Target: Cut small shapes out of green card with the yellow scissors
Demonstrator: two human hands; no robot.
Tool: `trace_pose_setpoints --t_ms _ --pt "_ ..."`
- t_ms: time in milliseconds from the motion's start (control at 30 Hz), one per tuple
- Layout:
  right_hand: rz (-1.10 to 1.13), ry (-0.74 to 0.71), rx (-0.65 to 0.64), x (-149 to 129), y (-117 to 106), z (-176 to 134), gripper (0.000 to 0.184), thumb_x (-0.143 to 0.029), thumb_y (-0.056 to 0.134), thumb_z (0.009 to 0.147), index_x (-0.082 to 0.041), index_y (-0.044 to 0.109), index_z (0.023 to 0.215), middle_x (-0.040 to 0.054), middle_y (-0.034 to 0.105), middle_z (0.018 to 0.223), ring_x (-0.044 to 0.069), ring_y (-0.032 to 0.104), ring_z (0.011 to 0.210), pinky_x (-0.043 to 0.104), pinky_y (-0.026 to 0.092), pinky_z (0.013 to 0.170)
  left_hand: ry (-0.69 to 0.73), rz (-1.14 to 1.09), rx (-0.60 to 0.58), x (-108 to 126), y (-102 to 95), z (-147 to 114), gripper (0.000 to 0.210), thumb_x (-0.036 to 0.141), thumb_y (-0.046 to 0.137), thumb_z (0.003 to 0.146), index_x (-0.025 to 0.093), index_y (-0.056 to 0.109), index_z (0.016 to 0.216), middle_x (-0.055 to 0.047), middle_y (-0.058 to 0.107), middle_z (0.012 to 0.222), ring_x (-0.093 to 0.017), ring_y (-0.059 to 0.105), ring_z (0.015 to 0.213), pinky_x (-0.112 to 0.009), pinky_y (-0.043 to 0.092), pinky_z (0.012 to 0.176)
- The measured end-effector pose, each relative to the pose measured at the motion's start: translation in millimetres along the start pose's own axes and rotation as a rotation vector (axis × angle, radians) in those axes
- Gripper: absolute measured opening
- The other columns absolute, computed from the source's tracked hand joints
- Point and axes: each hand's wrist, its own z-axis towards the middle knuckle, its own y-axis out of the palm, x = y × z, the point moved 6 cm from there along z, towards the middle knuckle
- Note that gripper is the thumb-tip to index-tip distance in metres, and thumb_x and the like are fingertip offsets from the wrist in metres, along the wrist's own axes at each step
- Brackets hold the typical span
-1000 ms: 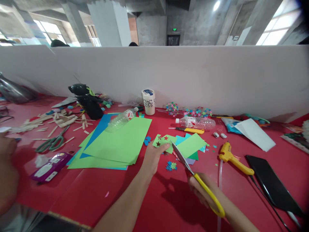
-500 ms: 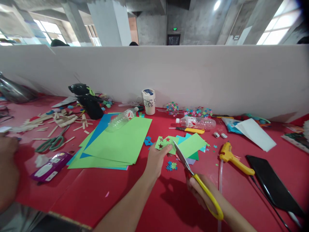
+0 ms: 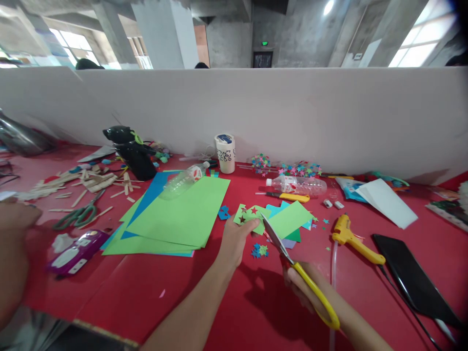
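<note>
Between thumb and fingers, my left hand (image 3: 237, 235) pinches a small piece of light green paper (image 3: 264, 225) with star-shaped holes cut through it. My right hand (image 3: 302, 287) grips yellow-handled scissors (image 3: 316, 295). Their blades (image 3: 275, 235) point up and left, with the tips at the right edge of the green piece. Just below lies a little pile of blue and green paper stars (image 3: 260, 250). Behind the blades rest a light green rectangle (image 3: 290, 220) and other coloured scraps. Blue paper scraps (image 3: 224, 213) sit left of my left hand.
Large green sheets (image 3: 179, 214) lie to the left, a plastic bottle (image 3: 186, 179) on them. Behind are a second bottle (image 3: 302, 185), a yellow cutter (image 3: 294, 197) and a white cup (image 3: 225, 154). A glue gun (image 3: 353, 239) and black phone (image 3: 411, 278) lie right. Another person's arm (image 3: 14, 258) reaches in from the left.
My hands, the scissors and the green piece have barely shifted. At the far left, the other person's hand has moved slightly to the right.
</note>
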Motion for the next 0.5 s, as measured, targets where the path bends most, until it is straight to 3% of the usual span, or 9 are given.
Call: trace_pose_setpoints --t_ms 500 --pt "0.052 0.038 0.055 -3.3 5.2 1.3 0.049 -0.067 0.035 0.076 -0.02 0.036 0.063 -0.0094 0.03 0.047 0.004 0.028 0.033 0.015 0.024 0.031 0.012 0.001 -0.004 -4.2 4.2 -4.9 0.015 0.024 0.066 0.063 0.015 0.058 0.071 0.001 0.056 0.062 -0.01 0.05 0.056 -0.022 0.044 0.051"
